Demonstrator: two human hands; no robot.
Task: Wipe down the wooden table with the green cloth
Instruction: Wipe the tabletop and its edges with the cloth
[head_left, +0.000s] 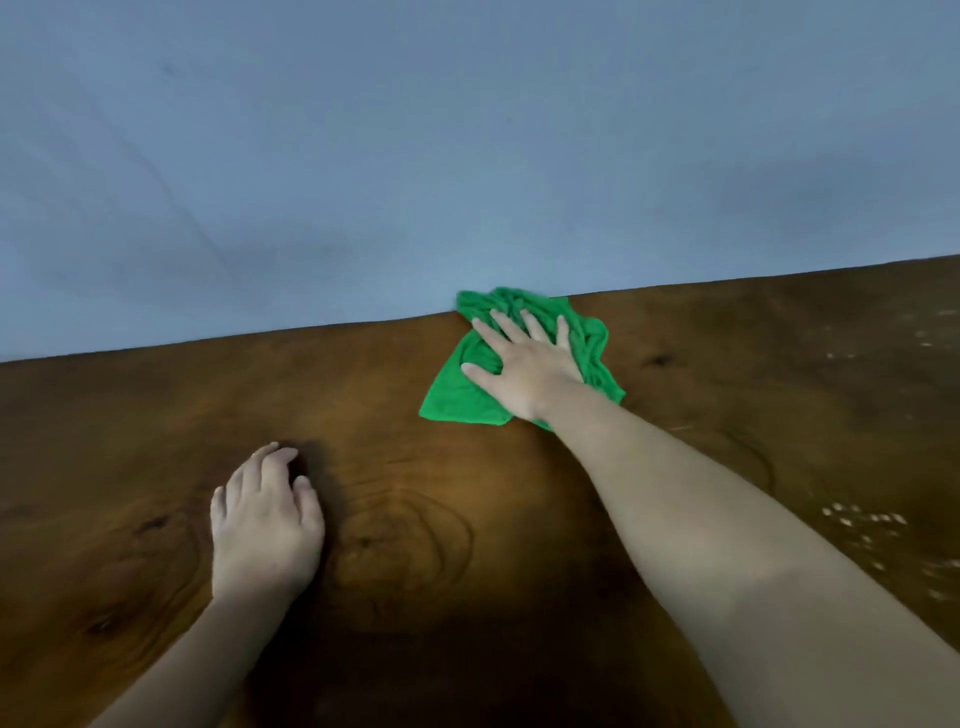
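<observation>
The right hand (524, 358) lies flat on the green cloth (519, 364), palm down, fingers spread wide and pointing toward the far edge of the table (467, 519). It grips nothing — the open palm simply presses the cloth against the wood. The right forearm stretches out from the lower right corner, bare, crossing much of the tabletop to reach it.

The cloth sits at the far edge of the table, a little right of centre. It is rumpled and bunched under and beyond the fingertips, flatter on its near left corner, which sticks out past the thumb. Its far folds touch the line where the wood meets the blue wall (363, 156); whether any of it hangs over the edge I cannot tell.

The left hand (267, 525) rests on the wood nearer the person, well apart from the cloth, on the left side. Its fingers are loosely curled with the tips touching the surface, and it holds nothing. A dark shadow falls just beside it on the right.

The table is dark brown with clear grain rings and knots — one ring pattern sits between the two arms. Pale specks (862, 519) are scattered on the wood at the right side, near the right forearm but apart from the cloth.
</observation>
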